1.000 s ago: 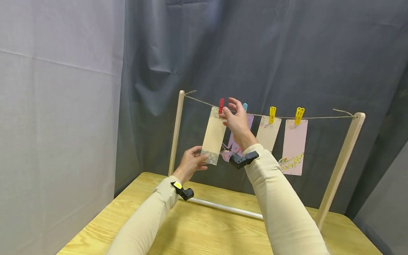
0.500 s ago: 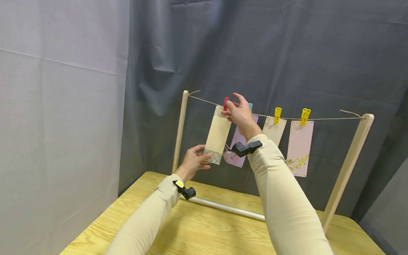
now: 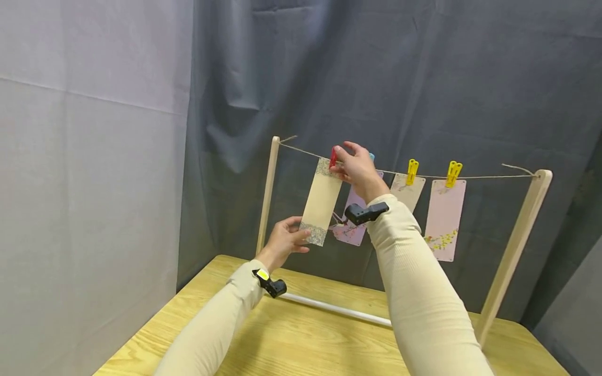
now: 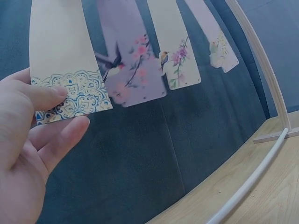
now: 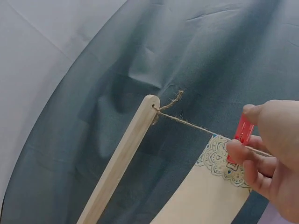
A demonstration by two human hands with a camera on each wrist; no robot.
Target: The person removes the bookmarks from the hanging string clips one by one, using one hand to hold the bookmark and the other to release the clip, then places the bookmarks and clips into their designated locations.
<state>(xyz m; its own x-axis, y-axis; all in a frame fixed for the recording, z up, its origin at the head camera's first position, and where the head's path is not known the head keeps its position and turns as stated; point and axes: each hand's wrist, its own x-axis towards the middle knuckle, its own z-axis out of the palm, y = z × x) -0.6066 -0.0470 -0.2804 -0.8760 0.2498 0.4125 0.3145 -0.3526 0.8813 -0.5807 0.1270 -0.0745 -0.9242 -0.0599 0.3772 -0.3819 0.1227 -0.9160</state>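
Note:
A cream bookmark (image 3: 322,201) with blue lace-like borders hangs slightly tilted from the twine (image 5: 189,124). My left hand (image 3: 284,241) pinches its lower left corner; in the left wrist view the thumb lies over the patterned border (image 4: 74,95). At the top edge, a red clothespin (image 5: 243,129) sits over the twine and the bookmark. My right hand (image 3: 358,168) holds this clothespin, with the thumb at its upper end and fingers around its lower part. Those fingers partly hide the clothespin and the bookmark's upper right corner.
Beside it hang a purple card (image 4: 133,60) under a blue clothespin (image 3: 371,156), a cream card (image 3: 408,192) and a pink card (image 3: 446,219), both under yellow clothespins (image 3: 453,174). Wooden posts (image 3: 514,250) and a white bar (image 3: 338,309) form the frame on the table (image 3: 301,344).
My right hand's thumb and fingers have closed in on the red clothespin, from beside it to gripping it. My left hand keeps its pinch on the bookmark. The head view has shifted slightly.

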